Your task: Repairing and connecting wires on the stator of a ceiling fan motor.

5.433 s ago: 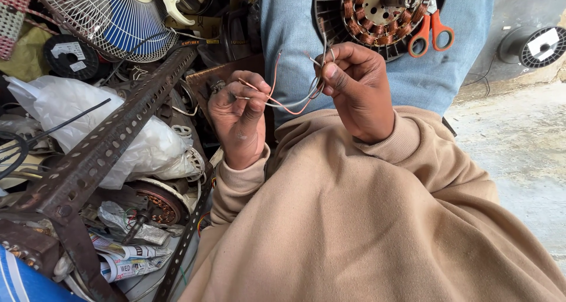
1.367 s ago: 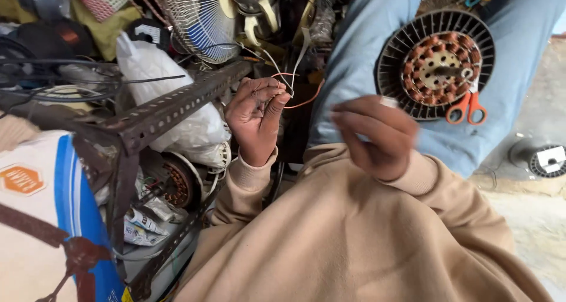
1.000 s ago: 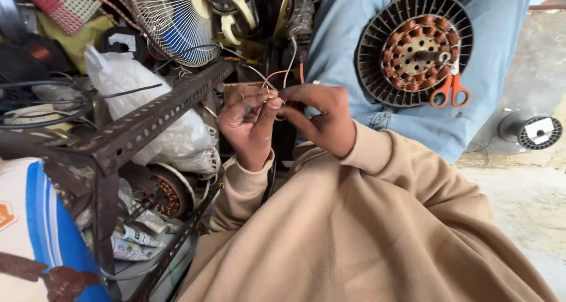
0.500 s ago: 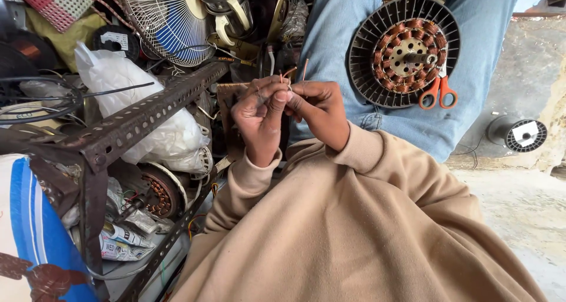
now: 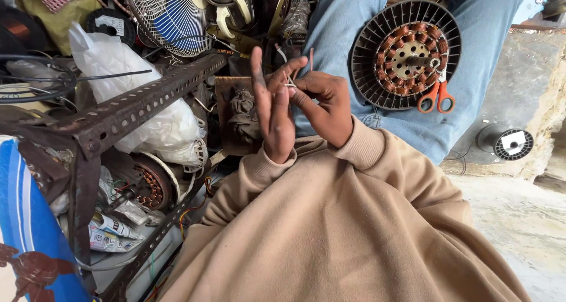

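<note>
A person in a tan sweatshirt (image 5: 354,231) sits beside a rusted perforated angle-iron rack (image 5: 135,104) crammed with clutter, a white plastic bag (image 5: 147,95) and a fan guard (image 5: 171,13) among it. On the denim-clad lap beyond the rack rests a black fan motor stator (image 5: 407,51) with copper windings, flat and face up, apparently parked within easy reach; orange-handled scissors (image 5: 436,95) lie on its lower edge. To the right of the rack, both hands meet in open air. The left hand (image 5: 274,110) stands upright, forefinger and thumb pressed together on thin wire ends (image 5: 290,81), other fingers spread; the right hand (image 5: 324,104) pinches the same wire from the opposite side, likely to keep it taut. The rack's edge crowds the left; the lap side leaves room.
</note>
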